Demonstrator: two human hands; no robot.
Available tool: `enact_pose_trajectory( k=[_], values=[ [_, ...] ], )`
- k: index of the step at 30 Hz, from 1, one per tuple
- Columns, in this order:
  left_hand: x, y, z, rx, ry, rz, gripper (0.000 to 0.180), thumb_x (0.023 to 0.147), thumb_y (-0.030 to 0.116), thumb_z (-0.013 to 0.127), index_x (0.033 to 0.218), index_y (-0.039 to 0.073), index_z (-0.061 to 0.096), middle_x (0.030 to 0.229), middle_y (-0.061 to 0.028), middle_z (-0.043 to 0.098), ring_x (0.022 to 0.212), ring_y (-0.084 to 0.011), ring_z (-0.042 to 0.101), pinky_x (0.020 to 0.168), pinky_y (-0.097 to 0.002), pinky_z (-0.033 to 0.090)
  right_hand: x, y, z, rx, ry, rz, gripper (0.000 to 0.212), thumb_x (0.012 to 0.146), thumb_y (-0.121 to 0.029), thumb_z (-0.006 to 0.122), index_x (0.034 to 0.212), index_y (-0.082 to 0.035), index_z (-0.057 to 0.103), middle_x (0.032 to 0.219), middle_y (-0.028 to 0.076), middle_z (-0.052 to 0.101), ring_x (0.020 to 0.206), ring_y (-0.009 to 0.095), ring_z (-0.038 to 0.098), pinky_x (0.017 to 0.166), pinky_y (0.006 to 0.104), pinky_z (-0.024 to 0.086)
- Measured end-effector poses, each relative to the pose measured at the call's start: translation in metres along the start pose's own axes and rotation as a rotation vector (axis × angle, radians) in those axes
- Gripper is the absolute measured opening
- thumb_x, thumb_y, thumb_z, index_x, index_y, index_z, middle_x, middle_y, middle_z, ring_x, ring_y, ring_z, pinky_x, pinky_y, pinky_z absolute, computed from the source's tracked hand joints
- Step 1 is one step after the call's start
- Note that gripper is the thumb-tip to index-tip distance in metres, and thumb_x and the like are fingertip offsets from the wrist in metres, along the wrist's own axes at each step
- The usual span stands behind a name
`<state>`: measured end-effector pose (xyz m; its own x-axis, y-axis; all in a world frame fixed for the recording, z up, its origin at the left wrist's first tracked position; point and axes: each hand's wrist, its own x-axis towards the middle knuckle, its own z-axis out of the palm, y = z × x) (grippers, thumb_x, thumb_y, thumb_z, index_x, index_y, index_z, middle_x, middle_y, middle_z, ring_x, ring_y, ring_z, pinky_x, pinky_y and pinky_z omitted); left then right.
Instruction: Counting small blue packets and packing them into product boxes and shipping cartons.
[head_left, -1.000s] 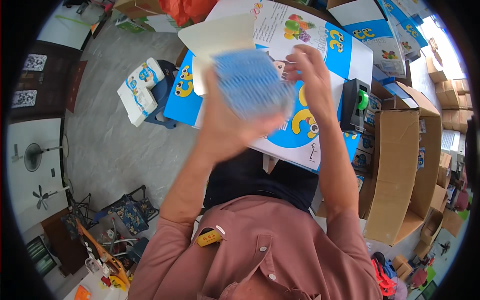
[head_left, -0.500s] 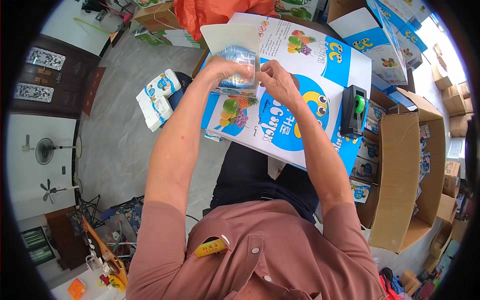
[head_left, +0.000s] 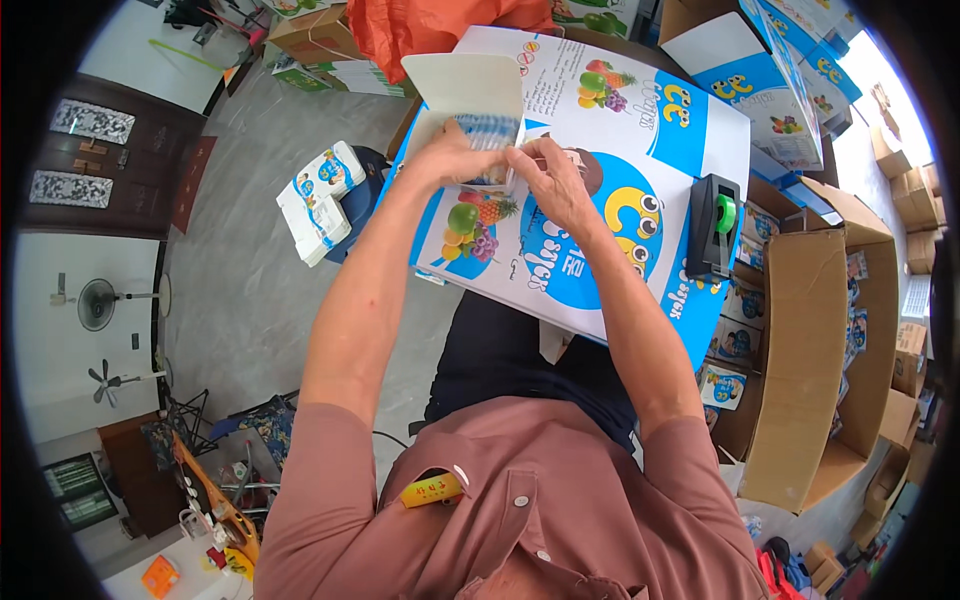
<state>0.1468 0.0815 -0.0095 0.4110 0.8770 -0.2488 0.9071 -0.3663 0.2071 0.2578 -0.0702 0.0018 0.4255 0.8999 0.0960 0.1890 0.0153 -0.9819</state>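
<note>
A small white box [head_left: 465,85] stands with its lid flap raised on a large white and blue printed carton [head_left: 545,75]. Clear packets with blue edges [head_left: 487,128] are stacked inside it. My left hand [head_left: 447,157] reaches into the box from the left, its thumb across the near side of the packets and its fingers partly hidden behind them. At the box's right wall, my right hand [head_left: 552,178] is closed in a pinch on the near corner. A black tape dispenser [head_left: 713,225] with green tape sits on the carton's right side.
Flattened white and blue small boxes [head_left: 322,200] lie on a dark seat left of the carton. An open brown carton [head_left: 800,370] stands at the right, beside stacked small printed boxes [head_left: 722,387]. Beyond the carton is an orange plastic bag [head_left: 440,35].
My left hand has drawn from over the packets toward the box's left side, its fingers going down inside. My right hand stays at the box's right wall. The view has shifted slightly.
</note>
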Motion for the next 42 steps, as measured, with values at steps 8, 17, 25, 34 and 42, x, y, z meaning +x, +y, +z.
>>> enact_pose_trajectory(
  k=[8,17,25,34,42],
  values=[
    [0.01,0.01,0.005,0.031,-0.021,0.28,0.089,0.089,0.051,0.06,0.151,-0.01,0.039,0.143,-0.0324,0.055,0.133,-0.0413,0.056,0.11,-0.0472,0.047,0.004,0.029,0.002,-0.274,0.205,-0.153,0.044,0.096,-0.039,0.067,0.101,0.004,0.063,0.099,0.023,0.064,0.092,0.033,0.061,0.083,0.045,0.048],
    [-0.046,-0.011,-0.061,-0.375,0.223,0.454,0.06,0.104,0.038,0.057,0.143,-0.006,0.051,0.141,-0.0248,0.058,0.134,-0.0395,0.052,0.113,-0.0431,0.039,-0.149,-0.105,-0.162,-0.458,0.356,-0.418,0.04,0.085,-0.015,0.083,0.121,-0.007,0.067,0.117,0.018,0.069,0.106,0.029,0.07,0.089,0.0384,0.057],
    [-0.203,0.068,-0.028,-0.63,0.348,0.871,0.039,0.095,0.006,0.07,0.132,-0.003,0.061,0.135,-0.0187,0.064,0.124,-0.0307,0.061,0.108,-0.0415,0.046,-0.382,-0.069,-0.464,-0.656,0.876,0.518,0.05,0.096,-0.039,0.073,0.129,-0.002,0.064,0.116,0.015,0.073,0.107,0.023,0.068,0.096,0.0329,0.052],
    [-0.312,0.309,0.028,-1.017,-1.235,0.339,0.094,0.091,0.052,0.074,0.158,0.0,0.033,0.151,-0.0255,0.047,0.133,-0.042,0.053,0.098,-0.0476,0.053,-0.481,0.086,-0.548,-0.717,0.264,1.041,0.094,0.093,-0.052,0.066,0.165,-0.015,0.02,0.164,0.027,0.03,0.15,0.04,0.036,0.122,0.0484,0.032],
    [-0.302,0.486,0.094,-0.89,-1.182,0.138,0.096,0.086,0.06,0.073,0.15,-0.002,0.037,0.141,-0.0272,0.05,0.133,-0.0516,0.048,0.108,-0.0702,0.039,-0.399,0.044,-0.475,-0.894,0.242,1.153,0.092,0.091,-0.047,0.068,0.163,-0.013,0.023,0.164,0.026,0.029,0.144,0.049,0.04,0.118,0.0543,0.036]
  ],
)
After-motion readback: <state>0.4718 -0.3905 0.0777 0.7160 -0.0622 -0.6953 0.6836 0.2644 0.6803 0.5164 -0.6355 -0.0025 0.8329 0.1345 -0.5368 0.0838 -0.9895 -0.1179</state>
